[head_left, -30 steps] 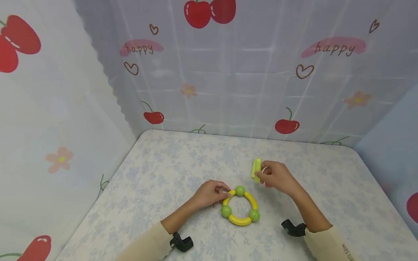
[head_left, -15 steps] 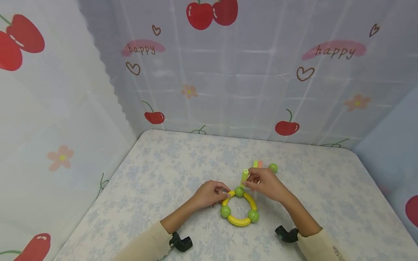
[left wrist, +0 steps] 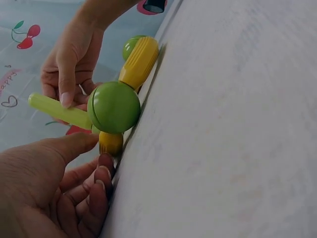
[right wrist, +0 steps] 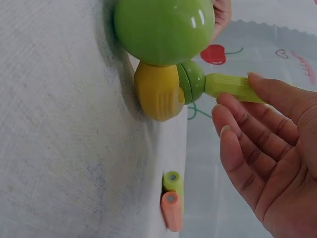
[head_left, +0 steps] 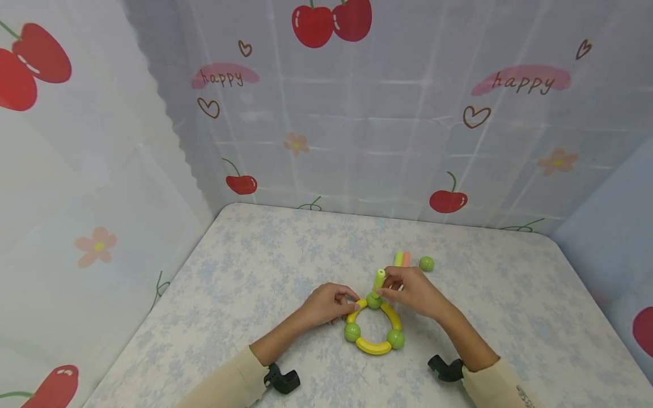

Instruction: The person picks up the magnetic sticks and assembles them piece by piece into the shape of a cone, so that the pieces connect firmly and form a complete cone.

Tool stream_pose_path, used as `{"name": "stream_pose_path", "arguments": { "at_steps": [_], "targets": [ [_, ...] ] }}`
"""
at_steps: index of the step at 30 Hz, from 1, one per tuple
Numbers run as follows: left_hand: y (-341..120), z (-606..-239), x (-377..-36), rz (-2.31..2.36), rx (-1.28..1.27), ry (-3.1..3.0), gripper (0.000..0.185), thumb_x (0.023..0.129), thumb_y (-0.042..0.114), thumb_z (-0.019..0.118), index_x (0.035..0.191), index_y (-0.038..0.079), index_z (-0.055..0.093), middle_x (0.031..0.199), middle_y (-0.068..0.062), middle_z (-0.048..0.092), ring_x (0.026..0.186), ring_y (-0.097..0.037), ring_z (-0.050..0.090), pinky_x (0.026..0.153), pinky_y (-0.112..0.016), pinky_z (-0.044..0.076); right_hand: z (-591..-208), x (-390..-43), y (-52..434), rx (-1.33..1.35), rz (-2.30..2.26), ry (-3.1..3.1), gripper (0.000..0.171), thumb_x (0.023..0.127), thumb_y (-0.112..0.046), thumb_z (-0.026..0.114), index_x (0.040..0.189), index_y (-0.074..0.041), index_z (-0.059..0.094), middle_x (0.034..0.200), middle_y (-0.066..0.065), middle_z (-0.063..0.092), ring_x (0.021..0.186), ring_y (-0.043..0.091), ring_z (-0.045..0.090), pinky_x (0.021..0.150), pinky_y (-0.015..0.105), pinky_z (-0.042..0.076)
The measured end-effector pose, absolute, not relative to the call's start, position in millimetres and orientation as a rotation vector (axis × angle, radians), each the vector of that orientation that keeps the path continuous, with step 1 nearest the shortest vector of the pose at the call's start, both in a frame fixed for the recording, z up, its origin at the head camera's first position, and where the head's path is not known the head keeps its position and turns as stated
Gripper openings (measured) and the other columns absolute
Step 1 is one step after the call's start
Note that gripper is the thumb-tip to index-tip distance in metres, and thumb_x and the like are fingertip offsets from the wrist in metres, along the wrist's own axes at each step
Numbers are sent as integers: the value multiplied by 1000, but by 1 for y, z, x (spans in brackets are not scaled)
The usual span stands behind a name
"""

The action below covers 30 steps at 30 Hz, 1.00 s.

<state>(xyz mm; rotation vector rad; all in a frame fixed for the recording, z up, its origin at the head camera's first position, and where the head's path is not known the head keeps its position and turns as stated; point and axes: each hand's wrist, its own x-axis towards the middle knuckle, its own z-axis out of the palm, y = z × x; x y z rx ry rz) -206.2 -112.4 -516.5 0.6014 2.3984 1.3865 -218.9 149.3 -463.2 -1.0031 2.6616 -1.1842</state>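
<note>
Pinching green stick (head_left: pixel 379 280), right hand (head_left: pixel 410 290)

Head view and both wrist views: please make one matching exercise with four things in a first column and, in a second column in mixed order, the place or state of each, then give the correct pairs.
Column one:
1. light green stick
2. orange stick
3. loose green ball
4. yellow and green ring

Column two:
A. lies flat on the table, beside another green stick
B. stands on the ring's far ball, pinched by the right hand
C. rests alone, right of the two lying sticks
D. lies flat, steadied by the left hand

Pairs: 1-B, 2-A, 3-C, 4-D
</note>
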Motion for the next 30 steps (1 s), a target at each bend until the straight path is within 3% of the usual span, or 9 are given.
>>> {"name": "stream_pose_path", "arguments": {
  "at_steps": [3,7,13,16,22,26,30],
  "targets": [
    [-116,-511,-208,1347,619,2329,28,95,31,74,118,15,75,71,0,70,47,-13,56,46,-27,49,-463,-221,154,-1005,-1144,2649,9,91,-13,78,95,-16,71,89,-7,71,78,9,67,68,28,56],
    [-124,-499,-209,1209,672,2271,44,93,33,76,131,12,69,79,1,71,52,-15,60,50,-26,50,-464,-225,160,-981,-1121,2617,18,91,-3,74,107,-12,73,101,4,72,89,17,70,74,32,57],
    [-127,-485,-202,958,786,2306,74,83,39,86,146,12,56,89,7,67,61,-9,53,58,-22,47,-471,-230,163,-937,-1142,2457,27,95,5,63,119,-4,72,114,10,72,106,31,68,85,41,57],
    [-124,-484,-198,872,820,2369,82,78,42,89,148,15,55,90,8,64,66,-6,49,61,-21,43,-475,-230,163,-905,-1185,2364,26,96,5,62,118,-5,72,114,8,72,110,33,66,87,37,56],
    [-121,-484,-196,834,838,2404,82,76,42,90,147,18,56,90,8,63,69,-4,49,62,-20,42,-483,-230,163,-921,-1277,2238,20,99,0,62,114,-6,74,111,10,73,99,23,68,80,28,55],
    [-122,-484,-199,854,829,2376,81,77,38,91,148,18,55,90,8,64,68,-5,49,62,-20,43,-486,-231,164,-935,-1288,2230,23,100,3,58,115,-5,74,105,11,74,86,20,66,74,29,56],
    [-125,-482,-203,900,812,2324,79,79,32,90,147,15,55,91,6,65,66,-6,51,60,-21,45,-486,-231,165,-896,-1300,2210,28,100,9,53,117,-2,73,100,12,73,80,25,63,70,32,56]
  ]
}}
